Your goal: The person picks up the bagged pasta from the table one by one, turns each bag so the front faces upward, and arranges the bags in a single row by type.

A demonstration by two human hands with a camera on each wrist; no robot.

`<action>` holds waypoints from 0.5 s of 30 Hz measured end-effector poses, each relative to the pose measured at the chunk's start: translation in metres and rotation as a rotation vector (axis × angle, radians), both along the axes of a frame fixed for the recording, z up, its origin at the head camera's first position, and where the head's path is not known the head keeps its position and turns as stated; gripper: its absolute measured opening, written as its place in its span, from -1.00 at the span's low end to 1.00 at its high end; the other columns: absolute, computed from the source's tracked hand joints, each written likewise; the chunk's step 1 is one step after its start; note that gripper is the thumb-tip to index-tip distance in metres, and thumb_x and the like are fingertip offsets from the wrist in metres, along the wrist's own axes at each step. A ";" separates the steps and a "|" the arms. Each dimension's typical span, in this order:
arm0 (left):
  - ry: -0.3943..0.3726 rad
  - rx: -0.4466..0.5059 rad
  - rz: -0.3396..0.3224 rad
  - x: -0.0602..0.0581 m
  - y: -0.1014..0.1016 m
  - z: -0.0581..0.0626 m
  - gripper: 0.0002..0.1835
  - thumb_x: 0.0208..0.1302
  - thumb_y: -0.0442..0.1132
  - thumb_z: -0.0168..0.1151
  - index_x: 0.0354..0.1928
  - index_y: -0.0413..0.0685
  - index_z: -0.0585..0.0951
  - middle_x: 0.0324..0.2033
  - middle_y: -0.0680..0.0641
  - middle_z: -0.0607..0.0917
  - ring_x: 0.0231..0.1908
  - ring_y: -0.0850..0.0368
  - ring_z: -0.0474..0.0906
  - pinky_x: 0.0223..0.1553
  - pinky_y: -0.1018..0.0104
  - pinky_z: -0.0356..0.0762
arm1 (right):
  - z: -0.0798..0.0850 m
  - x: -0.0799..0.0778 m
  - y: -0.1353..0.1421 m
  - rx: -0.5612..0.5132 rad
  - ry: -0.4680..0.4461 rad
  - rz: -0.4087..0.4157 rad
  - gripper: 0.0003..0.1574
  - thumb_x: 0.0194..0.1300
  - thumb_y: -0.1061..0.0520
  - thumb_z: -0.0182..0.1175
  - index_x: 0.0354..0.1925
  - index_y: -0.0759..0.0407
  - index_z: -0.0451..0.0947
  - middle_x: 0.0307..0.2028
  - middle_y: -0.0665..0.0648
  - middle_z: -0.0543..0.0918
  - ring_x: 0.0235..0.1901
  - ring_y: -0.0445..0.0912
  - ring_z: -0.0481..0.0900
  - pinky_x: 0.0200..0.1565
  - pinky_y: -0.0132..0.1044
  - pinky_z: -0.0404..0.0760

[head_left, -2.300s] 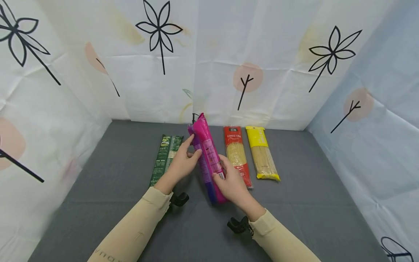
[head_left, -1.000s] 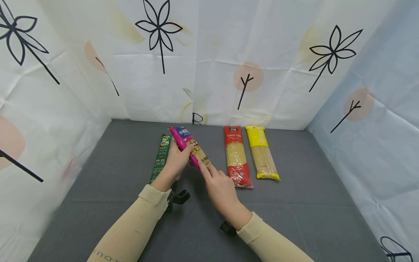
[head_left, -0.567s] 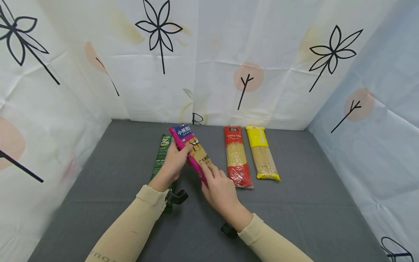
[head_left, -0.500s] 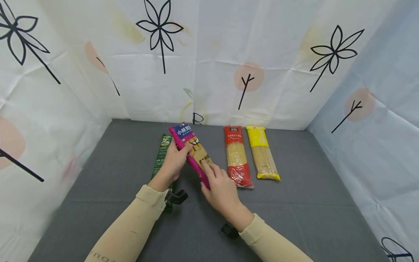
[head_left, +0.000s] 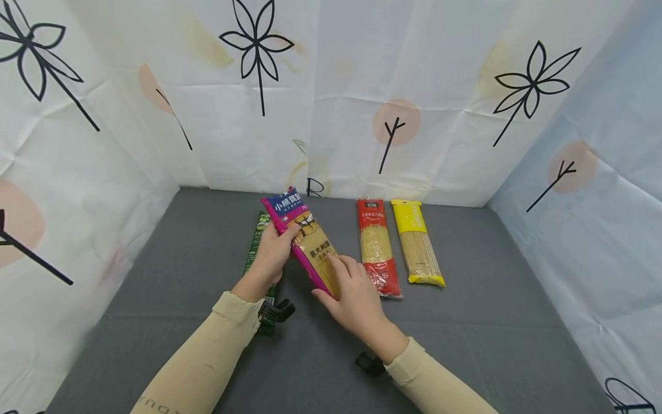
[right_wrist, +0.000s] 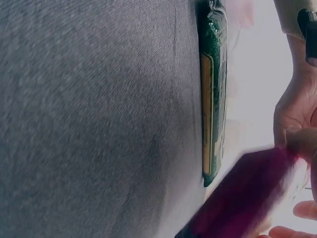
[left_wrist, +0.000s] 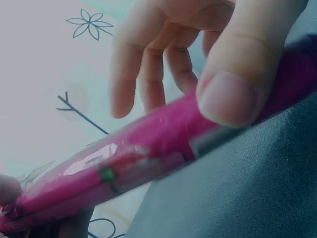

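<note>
A pink and blue packet of spaghetti [head_left: 312, 247] is tilted in both hands, its tan printed front facing up towards the head camera. My left hand [head_left: 270, 251] grips its left edge near the upper end, thumb over the front. My right hand [head_left: 354, 294] holds the lower end, fingers spread over the front and thumb at the edge. The left wrist view shows the packet's pink side [left_wrist: 148, 131] with a thumb pressing it. In the right wrist view the packet [right_wrist: 242, 196] looks dark and blurred. A green packet [head_left: 257, 244] lies behind the left forearm, partly hidden.
A red pasta packet [head_left: 376, 244] and a yellow pasta packet [head_left: 418, 244] lie side by side to the right. All rest on a grey cloth-covered table [head_left: 481, 322]. White printed fabric [head_left: 341, 75] encloses the back and sides.
The spaghetti packet has turned from its pink back and side to its printed front, now leaning towards the upper left. My left thumb has come onto the front; the right hand's fingers lie over it.
</note>
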State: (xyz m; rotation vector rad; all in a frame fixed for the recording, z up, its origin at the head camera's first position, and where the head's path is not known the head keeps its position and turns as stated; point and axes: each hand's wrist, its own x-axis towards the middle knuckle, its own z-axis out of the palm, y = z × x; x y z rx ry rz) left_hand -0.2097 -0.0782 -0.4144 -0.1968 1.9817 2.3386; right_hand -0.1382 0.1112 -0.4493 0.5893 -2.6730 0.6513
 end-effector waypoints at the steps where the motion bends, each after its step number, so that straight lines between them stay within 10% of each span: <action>1: -0.002 0.003 0.005 0.000 0.000 0.000 -0.49 0.48 -0.08 0.02 0.36 -0.03 0.20 0.09 -0.17 0.51 0.01 -0.06 0.57 -0.03 0.05 0.57 | 0.000 0.000 0.001 -0.006 -0.009 -0.001 0.02 0.02 -0.31 0.41 0.34 0.01 0.30 0.16 0.06 0.41 0.07 -0.08 0.40 -0.04 -0.14 0.59; 15: -0.016 0.058 0.028 -0.002 -0.003 0.000 -0.58 0.50 -0.09 -0.02 0.31 -0.03 0.28 0.07 -0.14 0.54 0.04 -0.01 0.53 0.07 0.06 0.46 | -0.006 -0.004 0.010 -0.140 -0.278 -0.035 0.09 0.12 -0.44 0.25 0.42 0.05 0.17 0.18 0.08 0.42 0.03 -0.09 0.45 0.04 -0.08 0.54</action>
